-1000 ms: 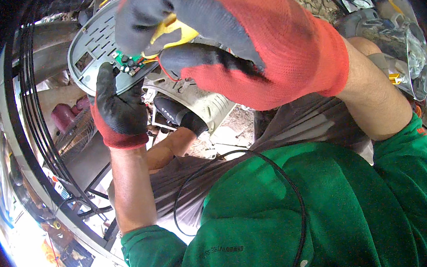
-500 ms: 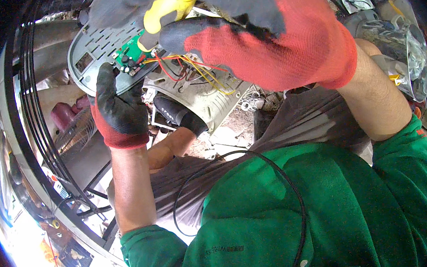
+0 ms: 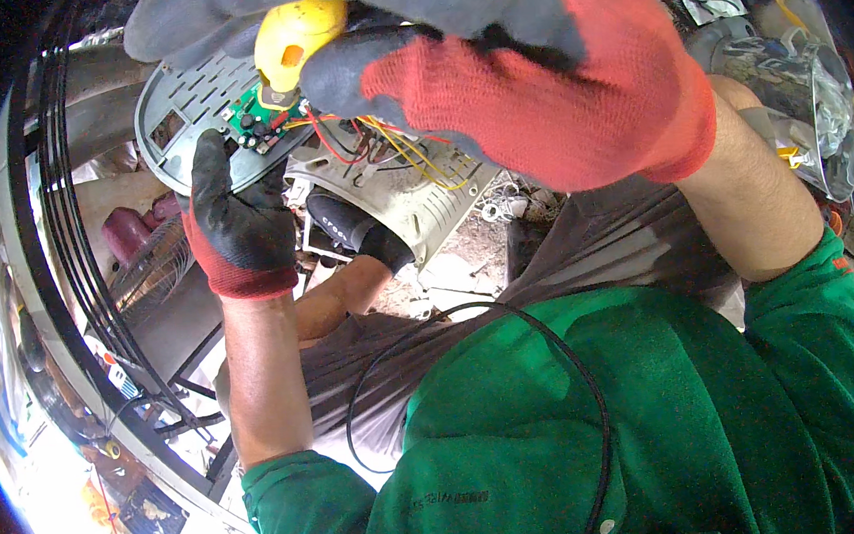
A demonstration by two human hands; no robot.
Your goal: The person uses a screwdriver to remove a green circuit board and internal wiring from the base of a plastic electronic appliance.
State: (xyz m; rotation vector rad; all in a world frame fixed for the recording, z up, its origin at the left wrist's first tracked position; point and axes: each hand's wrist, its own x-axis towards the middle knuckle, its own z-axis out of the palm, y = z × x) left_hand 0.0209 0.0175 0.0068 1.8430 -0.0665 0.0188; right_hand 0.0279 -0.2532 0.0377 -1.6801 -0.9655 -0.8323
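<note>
My left hand (image 3: 242, 206), in a black-and-red work glove, grips the near edge of a rounded grey slotted panel (image 3: 165, 152), thumb on top. A small green circuit board (image 3: 253, 120) sits on the panel, just beyond that thumb. My right hand (image 3: 533, 88), gloved alike, is closed around a yellow-handled screwdriver (image 3: 299, 36) held over the board. The screwdriver's grey neck points down at the board; its tip is hidden. Red and yellow wires (image 3: 403, 146) run from the board toward a beige vented plastic housing (image 3: 433, 211) below.
Black cables (image 3: 75, 194) run along a metal frame at the left, with a fan guard (image 3: 151, 269) behind it. A black cord (image 3: 581, 375) loops across my green shirt. My shoe (image 3: 338, 219) is beside the housing. A clear plastic container (image 3: 794, 87) stands at the right.
My right hand and the screwdriver have shifted left, and the handle now stands more upright over the board. The left hand and panel have hardly moved.
</note>
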